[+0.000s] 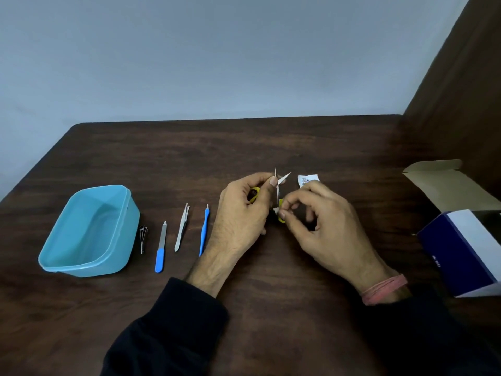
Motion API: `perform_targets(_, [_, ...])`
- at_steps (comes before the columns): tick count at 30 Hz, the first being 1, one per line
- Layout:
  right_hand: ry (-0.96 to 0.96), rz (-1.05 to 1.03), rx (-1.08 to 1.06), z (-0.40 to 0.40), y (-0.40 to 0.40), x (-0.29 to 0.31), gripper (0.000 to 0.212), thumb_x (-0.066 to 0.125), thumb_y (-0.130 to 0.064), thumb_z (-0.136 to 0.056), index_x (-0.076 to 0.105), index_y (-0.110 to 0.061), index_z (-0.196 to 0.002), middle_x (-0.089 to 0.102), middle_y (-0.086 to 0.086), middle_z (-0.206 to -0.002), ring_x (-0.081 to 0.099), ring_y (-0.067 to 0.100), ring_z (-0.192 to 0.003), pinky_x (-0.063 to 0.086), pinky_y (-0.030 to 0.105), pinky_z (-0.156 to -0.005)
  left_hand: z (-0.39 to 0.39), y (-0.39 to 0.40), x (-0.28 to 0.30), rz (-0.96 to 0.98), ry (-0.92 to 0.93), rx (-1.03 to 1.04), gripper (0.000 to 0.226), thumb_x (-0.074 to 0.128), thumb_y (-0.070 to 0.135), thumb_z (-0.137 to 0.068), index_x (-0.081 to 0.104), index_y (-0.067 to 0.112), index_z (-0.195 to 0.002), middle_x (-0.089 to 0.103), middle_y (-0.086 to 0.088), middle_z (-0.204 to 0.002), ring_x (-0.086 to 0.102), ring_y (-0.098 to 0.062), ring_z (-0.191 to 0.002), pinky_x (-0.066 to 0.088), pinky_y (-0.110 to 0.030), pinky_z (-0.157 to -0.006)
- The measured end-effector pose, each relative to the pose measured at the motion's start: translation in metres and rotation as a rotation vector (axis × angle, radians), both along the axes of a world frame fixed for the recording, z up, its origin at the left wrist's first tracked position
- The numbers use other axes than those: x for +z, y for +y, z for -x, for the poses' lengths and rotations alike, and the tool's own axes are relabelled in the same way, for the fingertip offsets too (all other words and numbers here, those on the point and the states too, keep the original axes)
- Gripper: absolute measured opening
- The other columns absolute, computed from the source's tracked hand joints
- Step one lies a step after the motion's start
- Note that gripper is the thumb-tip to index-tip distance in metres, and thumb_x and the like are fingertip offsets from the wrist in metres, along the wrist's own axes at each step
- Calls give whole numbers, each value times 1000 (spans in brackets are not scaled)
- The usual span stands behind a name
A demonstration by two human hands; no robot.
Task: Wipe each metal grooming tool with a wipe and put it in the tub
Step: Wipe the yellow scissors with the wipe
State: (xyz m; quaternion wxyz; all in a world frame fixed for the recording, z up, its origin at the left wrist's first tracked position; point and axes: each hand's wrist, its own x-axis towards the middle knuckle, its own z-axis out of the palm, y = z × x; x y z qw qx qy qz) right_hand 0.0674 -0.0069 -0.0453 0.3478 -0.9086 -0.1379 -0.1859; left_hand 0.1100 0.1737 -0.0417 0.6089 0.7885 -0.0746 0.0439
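Note:
My left hand (244, 210) holds small yellow-handled scissors (279, 183) with the blades spread and pointing up. My right hand (317, 215) pinches a small white wipe (276, 211) against the lower part of the scissors. An empty light-blue tub (67, 256) stands at the left. Between the tub and my left hand lie nail clippers (142, 238), a blue-handled nail file (161, 248), metal tweezers (182, 227) and a blue cuticle pusher (204, 230) in a row.
A torn white wipe sachet (307, 179) lies just beyond my right hand. An open blue-and-white cardboard box (461, 251) sits at the right table edge. The dark wooden table (271, 267) meets a wall at the back.

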Motion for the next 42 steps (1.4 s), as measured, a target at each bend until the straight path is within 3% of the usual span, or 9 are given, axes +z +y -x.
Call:
perform_targets(8, [40,54,-60,3,-4,-5,11,81,-31,-96,71,-34,-97,57,-18,-93,57,7,-77,43,25,-66,-4,4,2,-20,72,-56,17,69,36,-111,81,28,-103,67,11,-65,61,-12,-50,61,-39,-50])
perform_targets(17, [-42,71,-34,-3,-1,-4,9,84,-26,-95,77,-32,-97,58,-18,-96,51,-15,-83,34,9,-72,-4,6,0,-53,70,-117,12,75,29,-108,80,24,-99,74,-3,-101,72,-12,-66,65,-36,-56])
perform_targets(21, [-98,38,-40,-12,2,1,8,83,-21,-96,77,-26,-98,55,-19,-92,53,-16,-82,34,8,-73,-7,10,-1,-2,105,-151,15,71,27,-111,78,24,-97,74,7,-88,72,-9,-70,67,-37,-58])
perform_targets(27, [-135,34,-66,-11,0,-4,8,85,-23,-94,79,-27,-98,62,-15,-93,51,-16,-79,34,7,-72,-9,10,-1,6,124,-143,12,74,24,-108,84,22,-102,80,0,-89,72,-8,-71,65,-32,-55])
perform_targets(30, [-136,15,-112,-14,0,-5,10,87,-23,-94,79,-27,-99,64,-14,-95,51,-15,-75,32,7,-69,-10,10,-1,-22,129,-106,9,77,24,-107,85,25,-102,79,4,-85,68,-7,-62,62,-32,-51])
perform_targets(33, [-151,-18,-114,-13,0,-6,10,88,-20,-94,79,-24,-96,67,-13,-95,52,-17,-73,32,7,-68,-8,10,-1,-93,113,-80,9,78,32,-106,85,29,-101,76,15,-72,59,-2,-47,47,-19,-46])
perform_targets(35, [-152,-32,-121,-14,0,-6,11,88,-19,-94,78,-24,-95,68,-12,-95,53,-17,-72,33,9,-68,-8,10,1,-99,108,-78,9,78,34,-106,85,31,-100,76,21,-73,66,5,-62,47,-13,-60])
perform_targets(37, [-146,-49,-141,-15,-1,-6,11,86,-19,-94,77,-25,-94,67,-12,-96,52,-16,-69,35,14,-67,-8,9,1,-98,104,-74,11,77,35,-106,85,32,-99,81,19,-86,72,4,-84,51,-18,-77])
perform_targets(42, [-102,-90,-210,-19,-5,-9,10,84,-19,-94,76,-25,-92,68,-12,-92,53,-11,-63,43,26,-64,-6,7,3,-101,102,-40,14,75,35,-107,83,31,-96,78,19,-80,66,5,-77,46,-11,-70])
